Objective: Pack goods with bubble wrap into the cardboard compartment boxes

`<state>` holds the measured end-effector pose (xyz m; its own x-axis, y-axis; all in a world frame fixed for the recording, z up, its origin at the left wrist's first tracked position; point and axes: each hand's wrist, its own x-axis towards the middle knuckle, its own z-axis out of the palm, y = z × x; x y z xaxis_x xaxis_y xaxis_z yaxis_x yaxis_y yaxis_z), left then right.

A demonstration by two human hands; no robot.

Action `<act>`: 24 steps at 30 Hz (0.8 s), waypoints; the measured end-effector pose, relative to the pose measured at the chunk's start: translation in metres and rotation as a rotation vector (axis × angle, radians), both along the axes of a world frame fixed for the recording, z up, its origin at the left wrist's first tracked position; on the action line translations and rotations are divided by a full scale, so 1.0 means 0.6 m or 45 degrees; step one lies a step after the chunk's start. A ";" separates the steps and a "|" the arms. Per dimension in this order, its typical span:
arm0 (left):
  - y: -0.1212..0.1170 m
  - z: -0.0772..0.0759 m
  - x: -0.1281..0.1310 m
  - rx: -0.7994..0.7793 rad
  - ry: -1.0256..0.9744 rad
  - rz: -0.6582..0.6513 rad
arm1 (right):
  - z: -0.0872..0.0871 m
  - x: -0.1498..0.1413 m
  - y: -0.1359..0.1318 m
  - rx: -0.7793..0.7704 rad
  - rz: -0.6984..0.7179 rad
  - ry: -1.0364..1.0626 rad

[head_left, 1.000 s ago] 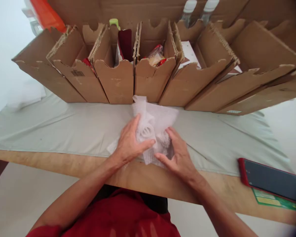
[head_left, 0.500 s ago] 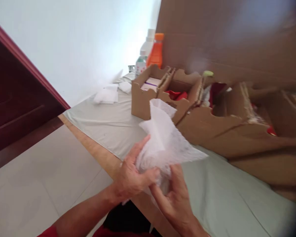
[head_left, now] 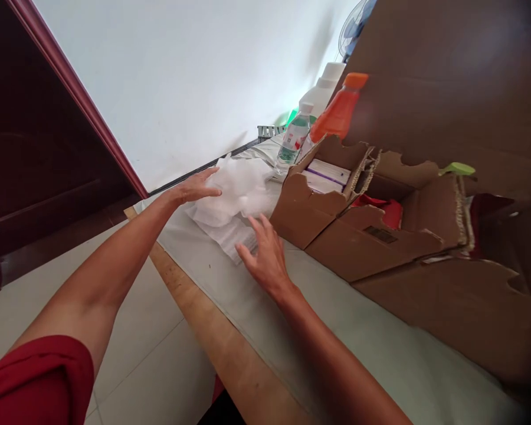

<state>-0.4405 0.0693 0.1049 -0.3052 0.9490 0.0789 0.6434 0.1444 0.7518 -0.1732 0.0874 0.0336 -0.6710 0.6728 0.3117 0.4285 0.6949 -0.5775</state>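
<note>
A crumpled heap of white translucent packing wrap (head_left: pixel 236 189) lies on the cloth-covered table in front of me, with a flatter sheet sticking out below it. At its left side, my left hand (head_left: pixel 197 188) stretches out with thumb and fingers apart, at the edge of the wrap. Fingers spread, my right hand (head_left: pixel 268 254) is at the near right edge of the heap, holding nothing. Whether either hand touches the wrap is hard to tell. What lies inside or under the heap is hidden.
A row of cardboard boxes (head_left: pixel 327 221) runs along the right; one holds white and purple packets (head_left: pixel 330 172), another something red (head_left: pixel 392 211). Behind stand a clear bottle (head_left: pixel 293 141), an orange bottle (head_left: pixel 340 109) and a white jug (head_left: pixel 325 88). The table's wooden edge (head_left: pixel 194 301) runs along my left.
Both hands have moved forward and opened, letting go of the white wrapped bundle they held. It now lies at the far left of the table. The view has shifted too.
</note>
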 end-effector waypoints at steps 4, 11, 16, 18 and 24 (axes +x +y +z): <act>-0.009 -0.025 -0.019 -0.013 0.132 0.118 | -0.053 0.086 -0.009 0.100 0.010 -0.063; -0.026 -0.061 -0.021 0.020 0.326 0.186 | -0.026 -0.002 0.010 0.067 0.182 -0.315; -0.010 -0.051 -0.022 0.011 0.337 0.128 | 0.001 -0.056 0.020 0.091 0.171 -0.305; -0.017 -0.044 -0.024 0.021 0.335 0.127 | 0.002 -0.035 0.009 0.102 0.113 -0.290; -0.016 -0.046 -0.019 0.037 0.413 0.038 | -0.009 -0.046 0.034 -0.088 0.005 -0.152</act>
